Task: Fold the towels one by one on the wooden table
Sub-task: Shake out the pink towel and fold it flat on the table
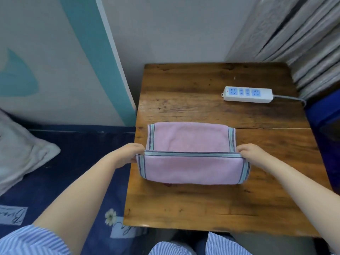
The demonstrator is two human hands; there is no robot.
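Note:
A pink towel (191, 138) with grey-blue striped borders lies on the wooden table (211, 205), near its left side. Its near half is lifted and curled over toward the far half, with the striped hem stretched in a straight line between both hands. My left hand (128, 153) pinches the hem's left corner. My right hand (253, 155) pinches the right corner. The far half lies flat on the table.
A white power strip (247, 94) with blue sockets lies at the table's back right, its cable running off right. A bed with dark blue sheet (73, 153) and a pillow (20, 151) is left of the table. Curtains (303, 43) hang at back right.

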